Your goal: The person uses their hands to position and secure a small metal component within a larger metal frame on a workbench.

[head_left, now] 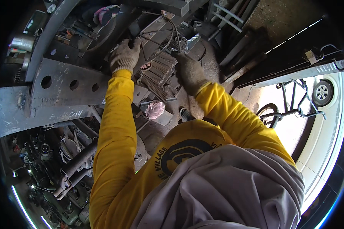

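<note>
My left hand (125,55), in a grey knit glove, is at the edge of dark steel pieces. Its fingers look bent, and what they close on is hidden. To the right, my right hand (190,73) wears a darker, soiled glove. Its fingers curl away from view beside a thin curved loop of cable or rod (173,28), and its grip is unclear. Between the hands lies a bundle of thin metal strips or rods (160,72). Nearer me is a crumpled pink cloth (155,110) on a flat plate.
A large steel beam with round holes (67,86) spans the left. Pipes (78,160) and cluttered metal parts lie below it. Long steel bars (240,47) lean at the upper right. A bicycle (290,99) and a white vehicle (313,149) stand in the bright area at right.
</note>
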Demonstrator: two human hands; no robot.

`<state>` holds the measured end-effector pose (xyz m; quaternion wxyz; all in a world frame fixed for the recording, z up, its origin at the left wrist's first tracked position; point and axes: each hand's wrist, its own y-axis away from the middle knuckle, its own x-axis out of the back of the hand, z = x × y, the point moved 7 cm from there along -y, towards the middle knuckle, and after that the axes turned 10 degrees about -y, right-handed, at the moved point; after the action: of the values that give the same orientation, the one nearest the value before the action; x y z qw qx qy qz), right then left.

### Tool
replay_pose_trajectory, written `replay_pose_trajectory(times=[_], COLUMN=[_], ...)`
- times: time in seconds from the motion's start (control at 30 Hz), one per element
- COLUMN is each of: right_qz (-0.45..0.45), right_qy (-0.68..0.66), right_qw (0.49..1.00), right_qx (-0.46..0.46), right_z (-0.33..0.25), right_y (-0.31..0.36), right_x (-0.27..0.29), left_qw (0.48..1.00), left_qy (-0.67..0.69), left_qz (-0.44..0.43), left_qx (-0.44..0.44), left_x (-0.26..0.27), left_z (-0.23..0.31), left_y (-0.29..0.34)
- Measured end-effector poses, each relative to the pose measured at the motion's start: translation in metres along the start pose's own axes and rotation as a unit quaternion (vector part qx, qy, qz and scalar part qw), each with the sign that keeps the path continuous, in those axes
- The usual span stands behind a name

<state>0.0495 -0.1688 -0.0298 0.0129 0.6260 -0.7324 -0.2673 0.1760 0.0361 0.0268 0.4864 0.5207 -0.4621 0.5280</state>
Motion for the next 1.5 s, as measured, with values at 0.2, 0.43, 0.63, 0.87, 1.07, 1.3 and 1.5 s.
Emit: replay_pose_trajectory(times=[0.2,0.43,0.63,0.87,1.07,1.3,1.5], right_qz=[-0.022,0.016,0.116,0.086,-0.055,-0.02,0.017], right_qy=[-0.058,-0.045,-0.277,0.024,0.132,-0.077,-0.191], right_qw=[0.992,0.992,0.951,0.989,0.971,0.989,0.98], right_qx=[-0.108,-0.121,-0.075,0.119,0.191,-0.126,-0.05], right_z=[-0.012,-0.016,0.018,0.04,-0.014,-0.031,0.003], right_y=[-0.014,-0.006,-0.013,-0.049,-0.044,-0.036,-0.053], right_x=[0.02,0.011,-0.023,-0.051,-0.015,-0.003,-0.02], left_qw=[1.0,0.999,0.998,0.999,0.998,0.999,0.999], left_qy=[-0.022,-0.03,-0.009,-0.016,-0.051,-0.043,-0.048], left_qz=[0.014,0.007,-0.051,-0.047,0.025,0.008,-0.013], left_qx=[0.005,0.015,0.036,0.023,-0.036,0.006,0.0], left_x=[0.001,0.005,0.002,0.004,-0.034,-0.002,-0.008], left_z=[-0.004,0.002,0.001,0.008,-0.017,0.006,-0.003], left_y=[-0.002,0.004,0.005,0.004,-0.017,-0.004,-0.003])
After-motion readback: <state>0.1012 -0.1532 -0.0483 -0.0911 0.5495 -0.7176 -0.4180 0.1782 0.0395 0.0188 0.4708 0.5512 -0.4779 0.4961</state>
